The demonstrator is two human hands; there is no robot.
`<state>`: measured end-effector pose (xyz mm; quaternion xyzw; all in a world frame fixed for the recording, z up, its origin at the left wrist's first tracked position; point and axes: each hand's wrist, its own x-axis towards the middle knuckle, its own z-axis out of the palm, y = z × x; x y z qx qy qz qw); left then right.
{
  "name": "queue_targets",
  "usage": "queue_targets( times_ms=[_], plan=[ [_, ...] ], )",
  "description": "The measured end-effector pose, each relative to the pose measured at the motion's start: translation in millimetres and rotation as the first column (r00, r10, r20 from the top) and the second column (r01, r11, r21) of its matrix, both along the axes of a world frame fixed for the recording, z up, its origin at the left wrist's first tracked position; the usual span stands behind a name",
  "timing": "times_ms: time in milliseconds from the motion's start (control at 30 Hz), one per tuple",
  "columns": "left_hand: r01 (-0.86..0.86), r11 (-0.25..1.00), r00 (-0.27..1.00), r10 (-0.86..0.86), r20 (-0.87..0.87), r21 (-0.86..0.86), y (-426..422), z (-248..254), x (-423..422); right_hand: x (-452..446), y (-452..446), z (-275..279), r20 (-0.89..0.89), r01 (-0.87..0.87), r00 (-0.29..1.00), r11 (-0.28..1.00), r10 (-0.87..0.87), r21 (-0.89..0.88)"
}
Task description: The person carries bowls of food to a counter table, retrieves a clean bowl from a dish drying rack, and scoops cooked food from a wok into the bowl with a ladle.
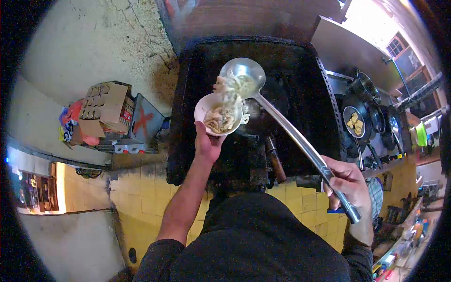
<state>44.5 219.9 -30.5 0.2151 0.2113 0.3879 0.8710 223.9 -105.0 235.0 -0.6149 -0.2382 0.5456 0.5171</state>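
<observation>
A white bowl [202, 109] is held from below by my left hand [208, 143], its fingers wrapped round the near side. Pale, stringy food [220, 120] fills part of it. My right hand [346, 182] is closed round the handle end of a long metal ladle [291, 124]. The ladle's round head is tipped over the bowl's far right edge, and food spills from it into the bowl. Some pieces hang at the bowl's right rim. Behind the bowl, a dark pan [275, 101] with a wooden handle [276, 164] sits on the black stove.
The black stove [197, 61] spans the middle. To its right are several dark pans and a strainer with yellow pieces [354, 123]. Cardboard boxes [105, 110] and a grey crate [144, 117] stand at the left by the wall. Yellow tiles [141, 192] cover the floor.
</observation>
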Motion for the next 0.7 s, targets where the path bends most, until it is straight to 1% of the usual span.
queue_targets(
  times_ms=[33,67,133,167,200,233,300,333,400,433,467,533,567,600,667,700],
  plan=[
    [0.003,1.0,1.0,-0.003,0.001,0.001,0,3,0,-3,-2,-3,0.018,0.011,1.0,1.0,-0.011,-0.018],
    [0.01,1.0,1.0,-0.01,-0.019,-0.015,-1,5,1,-5,-5,-5,0.012,-0.035,0.999,0.999,0.035,-0.016],
    [0.01,1.0,0.999,-0.011,-0.041,-0.029,-1,5,-1,-13,-4,-15,0.187,-0.102,0.976,0.992,0.115,-0.076],
    [0.015,1.0,1.0,-0.015,-0.01,-0.025,-2,5,-1,-13,-7,-19,0.273,-0.165,0.941,0.975,0.2,-0.146],
    [0.019,1.0,1.0,-0.019,0.021,-0.02,-3,4,-2,-11,-10,-34,0.488,-0.257,0.826,0.959,0.283,-0.121],
    [0.017,1.0,1.0,-0.016,0.02,-0.019,-4,4,-4,-15,-11,-50,0.651,-0.283,0.714,0.957,0.258,-0.068],
    [0.026,1.0,0.999,-0.026,-0.027,-0.007,-6,7,-9,-19,-11,-59,0.819,-0.342,0.511,0.936,0.261,-0.085],
    [0.023,1.0,0.999,-0.023,-0.027,-0.006,-7,8,-10,-21,-11,-60,0.819,-0.344,0.511,0.935,0.262,-0.084],
    [0.024,0.999,0.999,-0.025,0.025,0.021,-9,10,-12,-30,-14,-63,0.879,-0.284,0.354,0.932,0.32,-0.226],
    [0.022,1.0,0.999,-0.022,0.024,0.022,-10,9,-14,-32,-17,-72,0.895,-0.254,0.351,0.948,0.275,-0.191],
    [0.029,1.0,0.999,-0.028,0.024,-0.008,-10,9,-16,-33,-19,-75,0.895,-0.257,0.351,0.948,0.275,-0.19],
    [0.048,0.998,0.999,-0.047,0.024,-0.042,-12,6,-17,-33,-26,-79,0.948,-0.288,0.206,0.941,0.244,-0.18],
    [0.06,0.997,0.998,-0.059,0.031,-0.039,-12,3,-18,-31,-31,-82,0.955,-0.302,0.138,0.929,0.263,-0.213],
    [0.071,0.997,0.997,-0.07,0.037,-0.036,-12,2,-19,-30,-33,-87,0.955,-0.297,0.139,0.931,0.264,-0.214],
    [0.061,0.997,0.998,-0.06,0.024,-0.05,-13,0,-26,-27,-35,-95,0.958,-0.271,0.238,0.958,0.16,-0.093],
    [0.045,0.997,0.999,-0.045,0.01,-0.063,-14,1,-30,-26,-31,-88,0.946,-0.28,0.313,0.96,0.085,0.006]
  ],
)
